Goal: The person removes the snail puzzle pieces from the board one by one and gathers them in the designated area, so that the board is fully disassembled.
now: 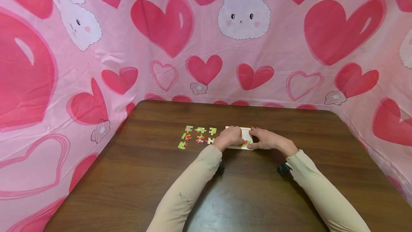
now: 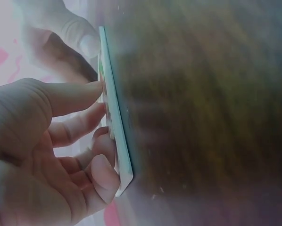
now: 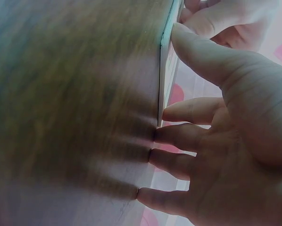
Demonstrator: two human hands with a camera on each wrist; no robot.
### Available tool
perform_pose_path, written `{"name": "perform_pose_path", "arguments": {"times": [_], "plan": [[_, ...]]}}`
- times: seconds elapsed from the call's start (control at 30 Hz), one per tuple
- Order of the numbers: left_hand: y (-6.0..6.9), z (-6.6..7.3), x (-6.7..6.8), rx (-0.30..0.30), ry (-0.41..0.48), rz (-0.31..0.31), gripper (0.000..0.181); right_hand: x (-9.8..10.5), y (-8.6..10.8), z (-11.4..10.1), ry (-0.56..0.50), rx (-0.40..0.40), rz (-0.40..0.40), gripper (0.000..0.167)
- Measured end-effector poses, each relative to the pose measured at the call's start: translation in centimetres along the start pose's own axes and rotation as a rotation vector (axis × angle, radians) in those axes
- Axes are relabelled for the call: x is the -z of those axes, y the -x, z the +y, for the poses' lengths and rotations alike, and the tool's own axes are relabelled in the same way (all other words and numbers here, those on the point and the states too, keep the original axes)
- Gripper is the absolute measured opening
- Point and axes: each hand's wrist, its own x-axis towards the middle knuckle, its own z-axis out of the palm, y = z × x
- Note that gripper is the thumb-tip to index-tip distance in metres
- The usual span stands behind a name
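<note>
A white puzzle board (image 1: 245,132) lies on the table between the two hands, with red and green jigsaw pieces (image 1: 247,144) in its near right part. My left hand (image 1: 230,137) reaches over the board's left side. In the left wrist view its thumb and bent fingers come together at a jigsaw piece (image 2: 108,110) low on the board; the fingers partly hide that piece. At the board's right edge is my right hand (image 1: 269,140), fingers spread. The right wrist view shows its thumb (image 3: 197,54) on the near edge, one finger touching the corner and other fingertips on the table.
Left of the board, several loose jigsaw pieces (image 1: 200,139) lie in rows, green, red and white. The brown wooden table (image 1: 135,178) stretches around them. A pink curtain (image 1: 206,38) with hearts and rabbits hangs behind and along the sides.
</note>
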Motion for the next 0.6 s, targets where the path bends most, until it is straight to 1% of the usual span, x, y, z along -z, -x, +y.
{"name": "perform_pose_path", "arguments": {"times": [0.17, 0.3, 0.37, 0.47, 0.6], "plan": [[-0.06, 0.17, -0.03, 0.018, -0.014, 0.008, 0.030, 0.00, -0.02, -0.06, 0.000, 0.005, 0.002, 0.085], [0.10, 0.07, 0.05, 0.013, 0.015, 0.007, 0.032, 0.01, 0.00, -0.17, 0.006, 0.013, 0.004, 0.086], [0.22, 0.00, 0.16, 0.000, 0.033, 0.006, 0.031, 0.03, 0.03, -0.16, 0.001, 0.006, 0.001, 0.086], [0.41, -0.19, 0.40, -0.036, 0.054, 0.012, 0.029, 0.03, 0.08, -0.15, -0.016, -0.007, -0.004, 0.085], [0.74, -0.43, 0.78, -0.090, 0.075, 0.024, 0.018, -0.02, 0.06, -0.10, -0.023, -0.013, -0.006, 0.085]]}}
